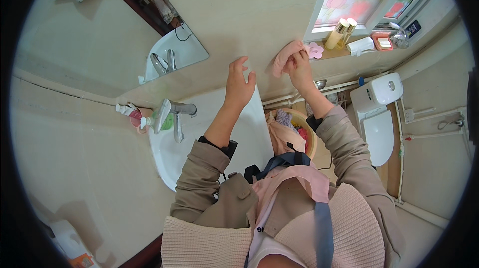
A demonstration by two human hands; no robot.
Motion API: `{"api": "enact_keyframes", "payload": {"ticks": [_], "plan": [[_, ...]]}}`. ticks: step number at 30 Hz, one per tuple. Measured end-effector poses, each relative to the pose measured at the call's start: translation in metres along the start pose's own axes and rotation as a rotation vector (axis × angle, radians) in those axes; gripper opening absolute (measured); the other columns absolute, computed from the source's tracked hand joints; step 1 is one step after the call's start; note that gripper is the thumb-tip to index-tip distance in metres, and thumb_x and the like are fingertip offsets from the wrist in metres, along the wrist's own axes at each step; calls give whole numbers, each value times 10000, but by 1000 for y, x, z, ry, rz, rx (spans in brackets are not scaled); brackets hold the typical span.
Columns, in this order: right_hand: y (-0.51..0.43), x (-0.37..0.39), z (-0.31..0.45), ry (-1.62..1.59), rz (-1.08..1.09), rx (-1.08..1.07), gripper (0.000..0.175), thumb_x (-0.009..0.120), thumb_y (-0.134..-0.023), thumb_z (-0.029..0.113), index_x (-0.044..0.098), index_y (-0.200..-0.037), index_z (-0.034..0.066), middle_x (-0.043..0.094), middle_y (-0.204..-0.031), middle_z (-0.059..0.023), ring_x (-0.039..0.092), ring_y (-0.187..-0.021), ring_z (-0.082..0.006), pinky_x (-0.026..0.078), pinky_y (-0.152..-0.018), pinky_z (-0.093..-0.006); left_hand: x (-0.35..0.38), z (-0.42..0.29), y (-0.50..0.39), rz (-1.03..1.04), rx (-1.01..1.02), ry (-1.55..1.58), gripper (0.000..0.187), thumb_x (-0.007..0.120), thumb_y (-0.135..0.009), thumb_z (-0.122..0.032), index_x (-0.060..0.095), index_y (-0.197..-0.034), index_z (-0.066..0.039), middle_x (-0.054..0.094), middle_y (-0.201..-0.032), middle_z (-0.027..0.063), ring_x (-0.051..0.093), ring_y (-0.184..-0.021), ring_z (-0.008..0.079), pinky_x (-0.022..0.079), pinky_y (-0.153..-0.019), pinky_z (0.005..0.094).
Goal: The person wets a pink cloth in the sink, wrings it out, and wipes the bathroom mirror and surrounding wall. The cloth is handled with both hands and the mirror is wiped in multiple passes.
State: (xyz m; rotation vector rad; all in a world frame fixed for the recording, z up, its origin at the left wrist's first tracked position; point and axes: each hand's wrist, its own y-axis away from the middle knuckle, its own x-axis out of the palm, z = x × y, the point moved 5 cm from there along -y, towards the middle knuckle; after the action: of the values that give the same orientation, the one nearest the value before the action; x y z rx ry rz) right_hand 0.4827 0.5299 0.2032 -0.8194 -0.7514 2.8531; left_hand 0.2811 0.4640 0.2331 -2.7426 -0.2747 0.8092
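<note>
My right hand (pixel 298 69) grips a pink cloth (pixel 286 55) against the wall, at the left end of the window ledge. A pink flower-shaped item (pixel 316 50) lies just right of the cloth. My left hand (pixel 239 83) is raised over the back edge of the white washbasin (pixel 213 118), fingers apart, holding nothing. The metal faucet (pixel 176 112) stands at the basin's left side.
Bottles with gold caps (pixel 336 34) and a pink soap dish (pixel 382 41) stand on the ledge. A laundry basket (pixel 311 137) with clothes sits between the basin and the toilet (pixel 378 133). A mirror (pixel 112 36) hangs at the upper left; toiletry bottles (pixel 129 111) stand beside the faucet.
</note>
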Motion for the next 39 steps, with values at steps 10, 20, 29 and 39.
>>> {"api": "enact_keyframes", "payload": {"ticks": [10,20,29,39], "plan": [[-19,-7,57,-426,-35,-14,285,562,-842,38,582,-1126,31,535,-1077,-135,561,-938,-294,477,-813,-352,-7,20,4,-34,-53,23,435,591,-849,-76,437,-1254,-35,488,-1179,171,563,-984,292,462,-855,403],[8,48,40,-161,198,38,259,576,-830,125,611,-1072,37,579,-1072,-143,562,-987,-336,469,-853,-383,-27,46,26,-79,-136,-29,439,593,-852,-71,434,-1259,-25,490,-1199,171,565,-988,275,477,-805,386],[-11,58,130,-358,224,-51,274,564,-854,141,591,-1091,7,584,-1083,-160,560,-951,-318,472,-824,-374,-42,59,29,-172,-197,-4,347,593,-846,-69,460,-1151,30,521,-1121,179,574,-947,270,483,-773,377],[29,134,69,-187,652,156,178,531,-859,78,651,-959,-10,661,-857,-159,622,-802,-295,496,-760,-366,-43,109,51,-102,-469,-187,240,557,-848,-53,510,-1063,44,536,-1070,209,593,-842,301,487,-782,385]]}}
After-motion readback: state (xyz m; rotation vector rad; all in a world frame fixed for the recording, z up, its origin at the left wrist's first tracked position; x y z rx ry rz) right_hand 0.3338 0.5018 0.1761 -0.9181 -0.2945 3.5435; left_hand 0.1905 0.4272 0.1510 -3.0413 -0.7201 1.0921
